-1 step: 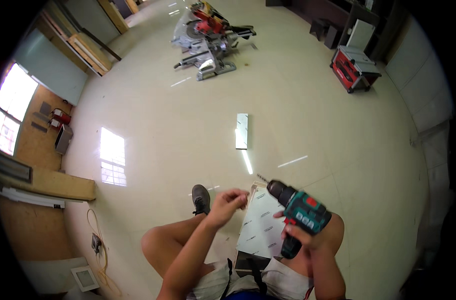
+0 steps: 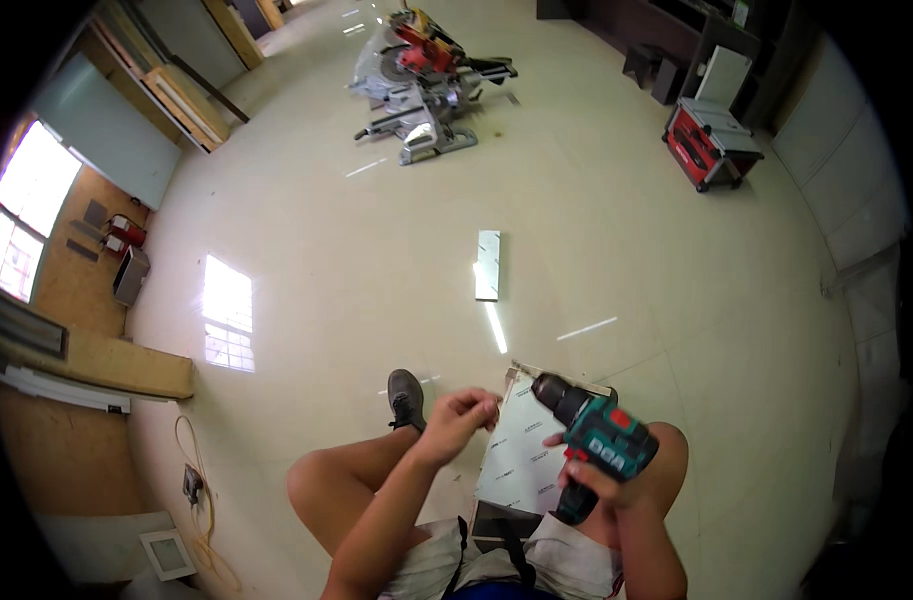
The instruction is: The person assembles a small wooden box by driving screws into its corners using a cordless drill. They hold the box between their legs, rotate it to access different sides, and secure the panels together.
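Fingers of the right hand (image 2: 612, 488) wrap the handle (image 2: 576, 503) of a green drill (image 2: 616, 440), one finger stretched out ahead of the grip, while those of the left hand (image 2: 456, 425) curl in toward the thumb — whether they pinch something small, I cannot tell. Seen from the head, the film-covered panel (image 2: 521, 445) lies between the two sets of fingers, its left edge just beside the left fingertips and its right part passing beneath the drill. The dark chuck (image 2: 548, 390) points forward and leftward from the right fingers, over the panel's far end; any bit in it is too blurred to make out. A bit meeting that slick film at a tilt could skate, and the left fingers, so near the edge, could be caught by the slip. The panel might also shift, as no fingers visibly press it down. Nearer the body than either hand's fingers, a dark strap (image 2: 517, 556) hangs at the panel's near end and could snag; the knees flank both wrists and tighten the room. Straight beyond the fingers, well apart, lies a bright block (image 2: 487, 265), with a saw (image 2: 421, 55) farther on; a red toolbox (image 2: 691, 150) stands far off to their right — and a yellow cable (image 2: 205, 520) trails to their left.
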